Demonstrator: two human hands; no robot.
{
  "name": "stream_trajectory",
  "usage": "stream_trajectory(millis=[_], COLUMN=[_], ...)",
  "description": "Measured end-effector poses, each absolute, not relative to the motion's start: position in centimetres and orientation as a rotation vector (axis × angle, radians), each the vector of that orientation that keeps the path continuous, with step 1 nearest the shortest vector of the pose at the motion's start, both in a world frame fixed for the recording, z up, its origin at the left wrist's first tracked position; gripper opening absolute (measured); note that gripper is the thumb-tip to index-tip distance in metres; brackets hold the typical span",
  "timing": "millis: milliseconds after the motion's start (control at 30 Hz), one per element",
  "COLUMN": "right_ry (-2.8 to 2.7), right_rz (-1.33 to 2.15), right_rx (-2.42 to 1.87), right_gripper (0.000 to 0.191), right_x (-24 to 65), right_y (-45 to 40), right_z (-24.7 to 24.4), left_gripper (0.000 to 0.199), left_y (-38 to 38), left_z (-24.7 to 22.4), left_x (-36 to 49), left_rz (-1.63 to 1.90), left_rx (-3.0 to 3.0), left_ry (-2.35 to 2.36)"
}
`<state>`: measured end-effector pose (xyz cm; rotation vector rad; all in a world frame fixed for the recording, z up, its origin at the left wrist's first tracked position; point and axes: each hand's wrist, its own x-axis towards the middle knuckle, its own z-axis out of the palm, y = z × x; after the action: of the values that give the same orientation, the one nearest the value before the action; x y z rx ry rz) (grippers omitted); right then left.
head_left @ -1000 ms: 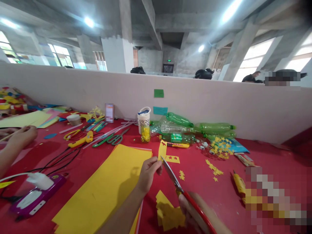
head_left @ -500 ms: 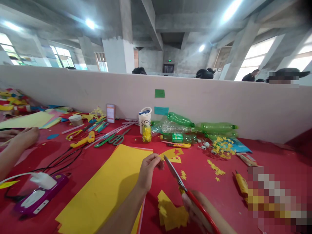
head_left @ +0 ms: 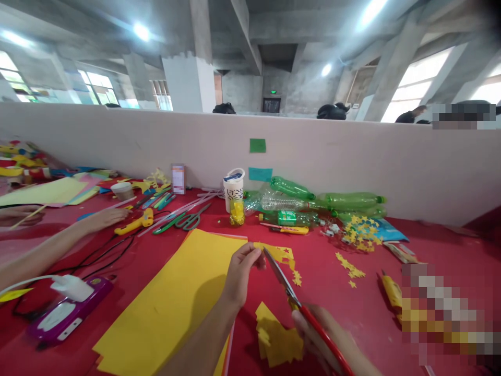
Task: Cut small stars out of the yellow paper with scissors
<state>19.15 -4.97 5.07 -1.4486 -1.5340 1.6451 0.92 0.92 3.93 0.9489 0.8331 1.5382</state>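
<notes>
My left hand (head_left: 243, 266) pinches a yellow paper strip (head_left: 279, 254) with star-shaped holes in it. In my right hand (head_left: 319, 329) are red-handled scissors (head_left: 282, 278), their blade tips at the strip beside my left fingertips. Below the strip lies a small group of yellow paper stars (head_left: 297, 278). Nearer to me, between my arms, rest yellow paper scraps (head_left: 277, 337). A stack of large yellow sheets (head_left: 168, 303) lies under and left of my left forearm. Further right are more loose stars (head_left: 349, 266) and a bigger star pile (head_left: 362, 232).
Green plastic bottles (head_left: 348, 200) and a white cup (head_left: 234, 190) stand or lie along the low partition (head_left: 336, 151). At left are a yellow glue gun (head_left: 135, 222), grey scissors (head_left: 191, 218), a purple power strip (head_left: 70, 313) and another person's hands (head_left: 105, 218).
The paper strip has swung lower, its far end now hanging near the small stars. The other person's arm has reached across toward the glue gun. My hands hold nearly the same place.
</notes>
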Motion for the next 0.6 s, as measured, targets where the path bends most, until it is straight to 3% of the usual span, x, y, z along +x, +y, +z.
stream_trajectory(millis=[400,600], right_ry=[-1.575,-1.529], right_rz=[1.688,1.657], right_rx=[-1.415,-1.486], right_gripper=[0.065,0.059], right_x=[19.6,19.9], right_y=[-5.0,-5.2], right_z=[3.5,3.5], left_gripper=[0.016,0.016], left_y=[0.9,0.8], left_z=[3.8,3.8], left_x=[1.3,1.3], left_rz=[1.529,1.525], left_rx=[0.904,0.912], left_ry=[0.793,0.774])
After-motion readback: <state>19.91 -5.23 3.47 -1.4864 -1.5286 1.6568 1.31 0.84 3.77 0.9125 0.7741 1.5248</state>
